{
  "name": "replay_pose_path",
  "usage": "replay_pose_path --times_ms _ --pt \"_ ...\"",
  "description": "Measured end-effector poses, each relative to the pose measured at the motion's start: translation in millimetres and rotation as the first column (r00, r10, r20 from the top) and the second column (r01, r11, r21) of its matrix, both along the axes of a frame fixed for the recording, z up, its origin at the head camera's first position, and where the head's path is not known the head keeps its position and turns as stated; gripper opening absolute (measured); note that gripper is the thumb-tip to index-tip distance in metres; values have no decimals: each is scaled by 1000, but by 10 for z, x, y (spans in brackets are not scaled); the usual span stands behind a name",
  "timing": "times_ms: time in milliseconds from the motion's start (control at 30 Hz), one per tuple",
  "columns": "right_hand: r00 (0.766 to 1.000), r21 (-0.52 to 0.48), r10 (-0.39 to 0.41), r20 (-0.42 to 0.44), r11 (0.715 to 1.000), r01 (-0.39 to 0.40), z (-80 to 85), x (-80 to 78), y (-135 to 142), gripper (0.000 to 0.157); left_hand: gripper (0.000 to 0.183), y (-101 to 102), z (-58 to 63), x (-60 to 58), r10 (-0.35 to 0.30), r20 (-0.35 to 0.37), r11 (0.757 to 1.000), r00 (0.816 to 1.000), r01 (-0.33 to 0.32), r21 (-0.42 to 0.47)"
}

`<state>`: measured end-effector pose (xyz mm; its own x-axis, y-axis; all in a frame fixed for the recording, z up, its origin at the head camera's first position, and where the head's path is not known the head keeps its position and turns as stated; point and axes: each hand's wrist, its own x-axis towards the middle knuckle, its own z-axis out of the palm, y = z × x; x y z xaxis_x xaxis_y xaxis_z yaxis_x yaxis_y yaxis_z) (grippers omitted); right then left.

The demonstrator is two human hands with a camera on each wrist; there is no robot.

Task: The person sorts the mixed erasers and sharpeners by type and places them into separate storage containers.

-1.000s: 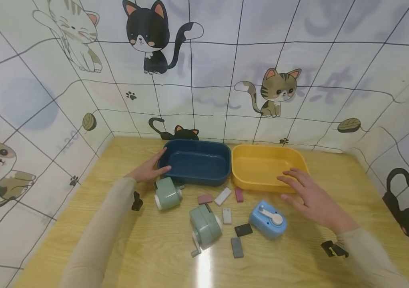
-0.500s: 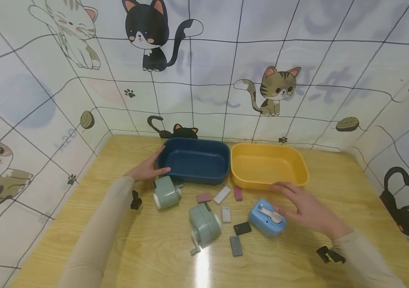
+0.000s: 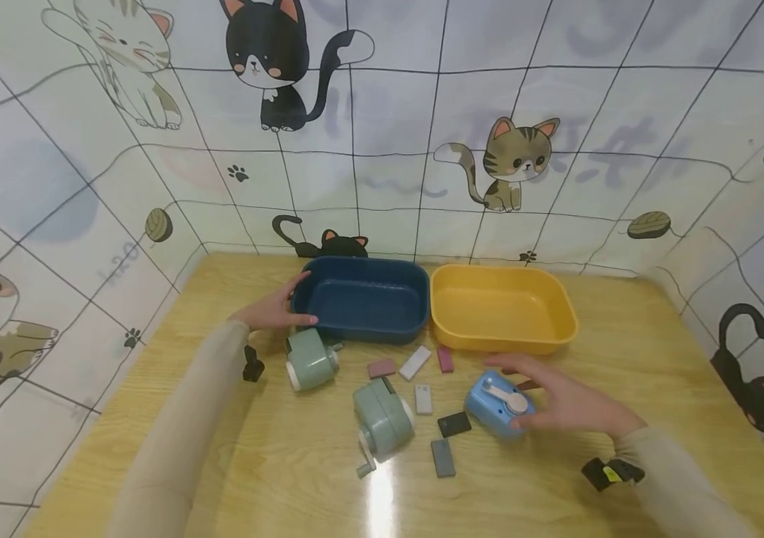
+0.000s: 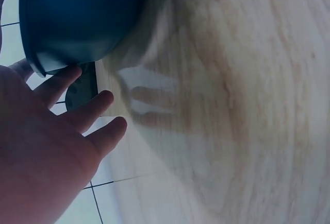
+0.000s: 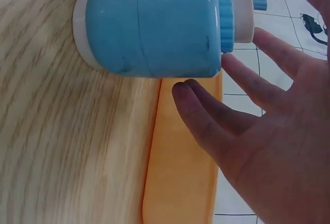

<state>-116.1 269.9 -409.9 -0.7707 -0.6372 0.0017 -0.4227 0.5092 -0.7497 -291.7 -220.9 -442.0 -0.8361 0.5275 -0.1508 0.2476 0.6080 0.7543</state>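
Note:
My left hand [image 3: 276, 308] rests at the left end of the dark blue bin [image 3: 368, 335], thumb by its near corner and fingers spread along its outer wall. In the left wrist view, those fingers [image 4: 87, 112] are fairly straight. My right hand [image 3: 567, 396] reaches over a light blue crank pencil sharpener [image 3: 498, 409], thumb on its near side and fingers beyond it. The right wrist view has the spread fingers [image 5: 206, 126] close beside the sharpener's body, not curled round it. Two green crank sharpeners, one by the blue bin [image 3: 312, 360] and one nearer me [image 3: 383, 420], lie on the table.
A yellow bin [image 3: 503, 345] adjoins the blue one. Several small eraser-like blocks lie between the sharpeners, among them a white one [image 3: 416, 363], a black one [image 3: 454, 424] and a grey one [image 3: 443, 457]. A cat-patterned wall covering [image 3: 395, 179] stands behind the wooden table [image 3: 274, 478].
My right hand has come from above the yellow bin's near right corner, down and left to the light blue sharpener. The left hand has stayed at the blue bin.

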Motion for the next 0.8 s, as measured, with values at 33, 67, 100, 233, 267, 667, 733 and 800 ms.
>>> replay_pose_path --times_ms 33,67,100,233,267,667,733,800 --pt "1000 -13 18 17 1000 -18 -3 -8 1 81 99 7 30 6 -4 14 1000 1000 4 12" --pt "999 -23 29 40 999 -29 -3 -15 2 82 98 17 66 18 -6 23 1000 1000 5 17" --pt "997 -32 41 66 999 -39 -7 -23 8 83 97 30 118 42 -9 33 1000 999 9 22" --pt "981 -42 57 185 998 -50 -35 -47 35 87 95 77 301 139 -13 70 1000 997 12 24" --pt "977 -39 57 207 998 -50 -47 -53 42 89 95 86 338 161 -14 75 1000 997 12 22" --pt "983 63 43 176 997 -55 -89 -58 17 95 101 -30 -25 -59 -1 36 1000 999 1 3" --pt "982 59 47 181 997 -58 -106 -68 22 95 101 -31 -34 -61 -1 32 1000 999 1 3" --pt "980 51 52 190 997 -63 -128 -81 31 95 101 -35 -36 -54 -1 28 1000 1000 1 7"
